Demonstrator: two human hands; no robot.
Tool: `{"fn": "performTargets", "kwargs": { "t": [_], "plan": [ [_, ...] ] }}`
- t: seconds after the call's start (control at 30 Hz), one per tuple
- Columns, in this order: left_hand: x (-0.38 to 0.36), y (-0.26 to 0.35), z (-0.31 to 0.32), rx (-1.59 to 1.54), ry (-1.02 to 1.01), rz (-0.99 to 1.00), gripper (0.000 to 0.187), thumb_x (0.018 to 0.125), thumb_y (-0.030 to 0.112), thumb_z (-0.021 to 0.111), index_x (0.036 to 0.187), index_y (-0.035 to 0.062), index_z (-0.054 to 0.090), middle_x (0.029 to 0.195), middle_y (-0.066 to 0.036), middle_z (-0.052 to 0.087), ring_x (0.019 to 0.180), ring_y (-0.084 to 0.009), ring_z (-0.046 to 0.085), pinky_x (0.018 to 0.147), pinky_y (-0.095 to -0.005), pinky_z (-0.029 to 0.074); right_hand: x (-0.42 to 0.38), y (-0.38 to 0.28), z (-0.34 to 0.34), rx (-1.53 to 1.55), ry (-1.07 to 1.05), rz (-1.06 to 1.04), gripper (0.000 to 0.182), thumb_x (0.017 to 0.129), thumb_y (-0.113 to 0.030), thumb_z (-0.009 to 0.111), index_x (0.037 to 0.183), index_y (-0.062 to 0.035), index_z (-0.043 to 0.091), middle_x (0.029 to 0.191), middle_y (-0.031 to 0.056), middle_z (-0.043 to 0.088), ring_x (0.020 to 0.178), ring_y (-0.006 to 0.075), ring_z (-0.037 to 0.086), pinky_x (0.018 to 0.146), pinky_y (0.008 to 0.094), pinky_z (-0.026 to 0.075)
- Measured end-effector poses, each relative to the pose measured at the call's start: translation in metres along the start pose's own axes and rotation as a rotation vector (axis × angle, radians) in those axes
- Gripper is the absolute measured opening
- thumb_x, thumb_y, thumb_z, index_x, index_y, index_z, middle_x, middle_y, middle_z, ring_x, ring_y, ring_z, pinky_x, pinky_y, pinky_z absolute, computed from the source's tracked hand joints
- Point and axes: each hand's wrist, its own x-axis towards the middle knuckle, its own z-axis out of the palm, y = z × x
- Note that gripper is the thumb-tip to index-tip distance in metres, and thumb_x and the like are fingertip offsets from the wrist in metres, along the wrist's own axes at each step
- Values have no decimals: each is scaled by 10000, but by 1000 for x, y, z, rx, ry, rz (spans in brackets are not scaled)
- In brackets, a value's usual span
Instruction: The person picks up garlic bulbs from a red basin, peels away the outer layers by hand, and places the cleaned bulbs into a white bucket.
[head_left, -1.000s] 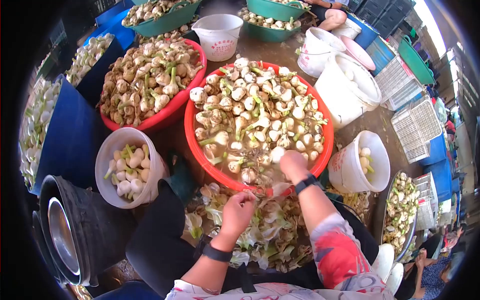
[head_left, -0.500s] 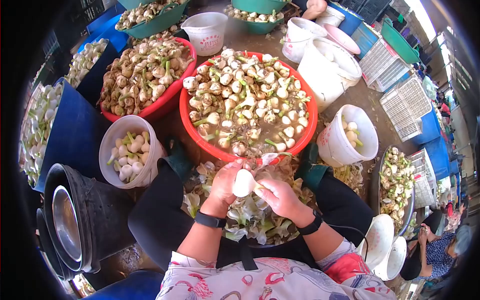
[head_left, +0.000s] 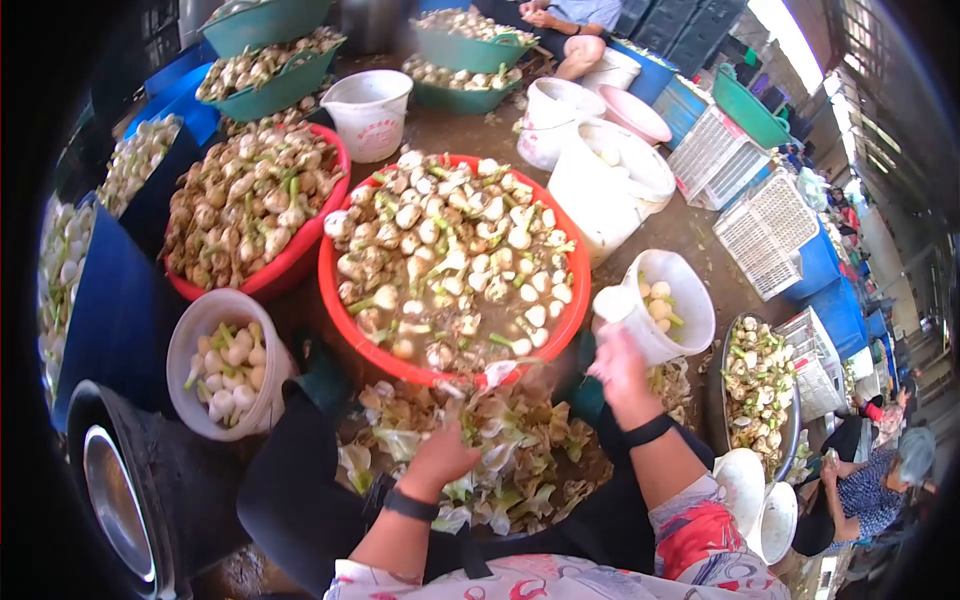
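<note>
My right hand [head_left: 624,372], smeared by motion, reaches to the near left side of a white bucket [head_left: 692,318]. A peeled white garlic bulb [head_left: 613,303] shows at its fingertips, by the bucket's rim. Inside that bucket lie several peeled bulbs [head_left: 659,300]. My left hand [head_left: 446,457] is closed and slightly blurred above a heap of garlic skins [head_left: 520,450] between my legs; what its fingers hold, if anything, I cannot make out. Just beyond stands a red basin [head_left: 345,335] of unpeeled garlic bulbs [head_left: 440,240] in murky water.
A second red tub [head_left: 300,262] heaped with garlic is at the left. Nearer stands a white bucket [head_left: 180,385] of peeled bulbs, beside black buckets [head_left: 190,490]. White buckets [head_left: 590,225] and crates [head_left: 765,235] stand at the right. Other people [head_left: 870,490] sit nearby.
My hands have parted. The right one has moved with the garlic bulb rightward to the white bucket, while the left one has dropped lower over the skins. The view has shifted too.
</note>
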Motion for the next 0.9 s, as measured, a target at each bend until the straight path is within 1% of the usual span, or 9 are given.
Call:
{"fn": "performTargets", "kwargs": {
  "t": [0.13, 0.3, 0.4, 0.47, 0.5, 0.53, 0.6, 0.73, 0.9],
  "plan": [
    [2, 4, 2, 101, 331, 185, 273, 701, 178, 487, 873, -26, 545, 870, -244, 572, 824, -356, 559, 726, -428, 445, -1, 51, 2, -71, -119, 611, 167, 790, -229, 549, 751, -73, 506, 474, -18, 353, 341, 116, 306, 336, 257, 269],
    [10, -6, 15, 181, 164, 69, 220, 726, 178, 451, 648, 33, 597, 680, -182, 583, 663, -346, 570, 619, -446, 452, 104, -3, 27, 81, -247, -22, 224, 838, -293, 496, 892, -77, 517, 598, 21, 503, 426, 102, 463, 397, 236, 403],
    [7, 1, 6, 140, 188, 26, 245, 753, 213, 451, 676, 42, 610, 677, -175, 578, 675, -344, 562, 625, -451, 436, 123, -73, 72, -406, 29, -300, 370, 824, -364, 509, 927, -10, 526, 594, 59, 516, 427, 150, 484, 418, 281, 417],
    [10, 11, -5, 65, 123, 7, 277, 769, 279, 481, 686, 50, 614, 664, -163, 579, 669, -342, 560, 615, -439, 436, 148, -42, 75, -1123, -256, -153, 490, 806, -379, 518, 1092, 16, 467, 721, 123, 583, 565, 226, 572, 541, 343, 467],
    [14, 12, -2, 24, 183, 27, 286, 780, 302, 502, 700, 49, 610, 672, -154, 582, 668, -333, 563, 603, -411, 443, 158, -2, 68, -1467, -334, -696, 474, 780, -333, 540, 1136, -33, 449, 825, 169, 599, 717, 304, 590, 655, 403, 462],
    [17, 11, 2, 22, 195, 18, 286, 780, 302, 502, 700, 49, 610, 672, -154, 582, 668, -333, 563, 603, -411, 443, 150, 7, 86, -1596, -440, -478, 404, 759, -231, 523, 1138, -104, 466, 873, 195, 581, 837, 318, 568, 716, 417, 448],
    [23, 6, 8, -129, 256, 21, 239, 782, 267, 514, 753, 49, 608, 685, -151, 587, 669, -323, 570, 602, -381, 454, 157, 61, 97, -1746, -415, -800, 387, 744, -131, 471, 1130, -167, 484, 858, 145, 588, 811, 332, 574, 702, 435, 452],
    [28, 10, -7, -251, 180, -35, 216, 768, 246, 553, 817, 40, 594, 706, -146, 593, 674, -300, 581, 614, -352, 459, 155, 149, 113, -1858, -285, -704, 188, 760, -165, 449, 886, -98, 572, 788, 114, 600, 699, 292, 586, 630, 393, 453],
    [39, 7, 0, -401, 263, -15, 200, 779, 213, 555, 816, 20, 594, 660, -125, 587, 619, -240, 584, 593, -315, 453, 147, 107, 100, -1869, -296, -653, 241, 777, -290, 471, 837, -72, 554, 725, 119, 610, 676, 276, 595, 601, 434, 405]
  ]
}}
